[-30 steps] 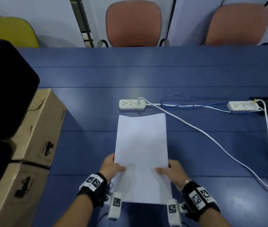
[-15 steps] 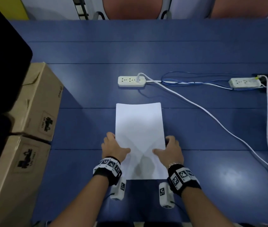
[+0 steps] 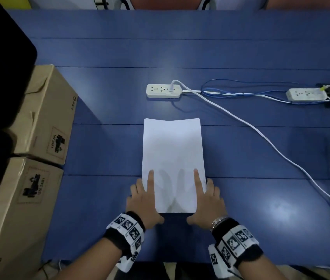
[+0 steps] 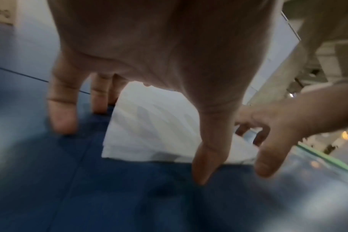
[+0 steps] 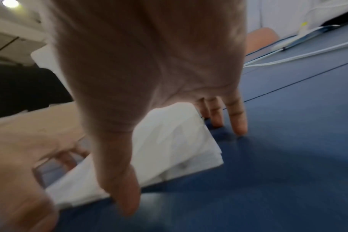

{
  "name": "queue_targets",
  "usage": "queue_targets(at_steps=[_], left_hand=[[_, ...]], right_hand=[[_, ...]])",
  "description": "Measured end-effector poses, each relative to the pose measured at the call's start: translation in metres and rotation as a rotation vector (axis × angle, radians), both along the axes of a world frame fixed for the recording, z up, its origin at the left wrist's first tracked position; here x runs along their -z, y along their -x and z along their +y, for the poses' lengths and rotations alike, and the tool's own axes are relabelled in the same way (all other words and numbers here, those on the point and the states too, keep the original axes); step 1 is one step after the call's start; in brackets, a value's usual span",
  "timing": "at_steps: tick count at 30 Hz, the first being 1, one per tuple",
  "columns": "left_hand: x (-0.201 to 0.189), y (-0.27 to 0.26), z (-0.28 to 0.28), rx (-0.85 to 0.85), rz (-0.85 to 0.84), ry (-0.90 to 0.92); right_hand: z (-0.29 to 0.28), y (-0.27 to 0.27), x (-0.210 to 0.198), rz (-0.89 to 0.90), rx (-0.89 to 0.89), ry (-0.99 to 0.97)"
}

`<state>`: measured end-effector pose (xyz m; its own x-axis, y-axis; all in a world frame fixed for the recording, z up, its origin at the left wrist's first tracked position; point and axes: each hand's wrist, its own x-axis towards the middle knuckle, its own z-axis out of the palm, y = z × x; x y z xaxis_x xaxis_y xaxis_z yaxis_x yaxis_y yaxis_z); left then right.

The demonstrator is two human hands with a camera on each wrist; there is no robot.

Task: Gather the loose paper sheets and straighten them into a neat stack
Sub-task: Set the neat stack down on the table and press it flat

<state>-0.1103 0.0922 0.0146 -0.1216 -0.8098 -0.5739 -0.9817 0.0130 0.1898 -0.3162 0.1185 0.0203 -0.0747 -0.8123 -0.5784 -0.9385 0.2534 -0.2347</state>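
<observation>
Both wrist views are blurred, so the sheet edges are hard to count. A white paper stack (image 3: 172, 158) lies flat on the blue table (image 3: 261, 209), its near end between two hands. The left hand (image 3: 143, 201) and right hand (image 3: 208, 201) are spread open, index fingers straight on top, thumbs against the near edge, the remaining fingers along the stack's sides.
</observation>
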Motion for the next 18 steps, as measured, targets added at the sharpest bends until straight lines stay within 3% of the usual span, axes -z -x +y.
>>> queue_targets(at_steps=[2,6,18], left_hand=[[0.006,0.004,0.003,0.019,-0.052,0.064],[0.010,0.007,0.003,-0.017,-0.005,0.102],[0.010,0.008,-0.061,-0.063,0.024,0.147]], right_hand=[[0.005,-0.007,0.007,0.084,-0.020,0.088],[0.006,-0.011,0.015,0.037,0.042,0.190],[-0.062,-0.018,0.009,0.036,0.031,0.166]])
